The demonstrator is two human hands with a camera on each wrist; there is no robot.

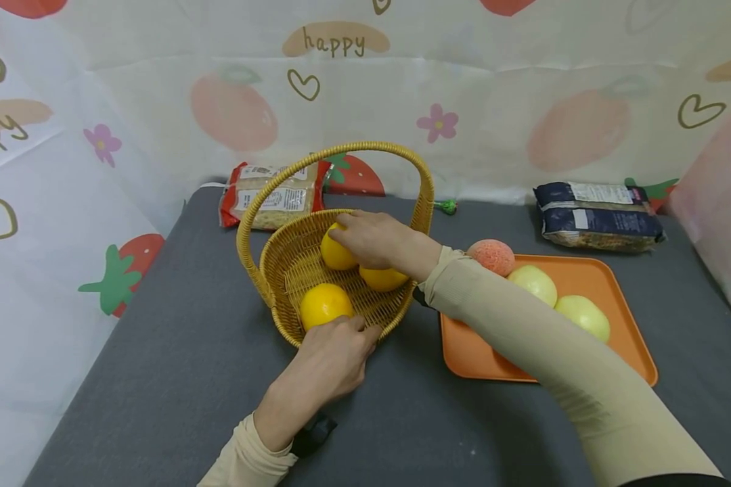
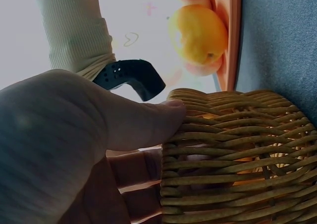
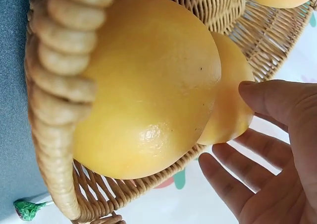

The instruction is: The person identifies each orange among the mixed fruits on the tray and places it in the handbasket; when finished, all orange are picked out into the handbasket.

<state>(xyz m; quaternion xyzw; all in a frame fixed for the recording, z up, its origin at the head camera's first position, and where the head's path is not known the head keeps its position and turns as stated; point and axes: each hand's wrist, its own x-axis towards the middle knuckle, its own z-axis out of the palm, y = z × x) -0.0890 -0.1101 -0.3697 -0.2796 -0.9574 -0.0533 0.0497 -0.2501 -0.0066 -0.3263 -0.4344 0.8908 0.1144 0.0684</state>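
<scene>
- While the left hand grasps the near rim of the wicker basket, the right hand reaches over its far right side.
- Left fingers: clamped on the rim, thumb on one face of the weave, the others behind it.
- Right fingers: loosely spread at the rear yellow fruit, thumb by its side, not curled round it. Can't tell if every fingertip touches.
- Basket stands mid-bench, tall arched handle overhead; right wrist just beside the handle's right leg.
- Inside: rear fruit, right-hand yellow fruit partly under the hand, front yellow fruit against the near wall. Bare weave at left.
- Wide stretch of bench from basket to left edge.
- Right side tighter: narrow strip, then orange tray, forearm crossing above.
- Tray bears two pale green fruits; coral ball at its far left corner.
- Behind basket: red-ended packet, near the back edge.
- Far right: navy packet, beyond the tray.
</scene>
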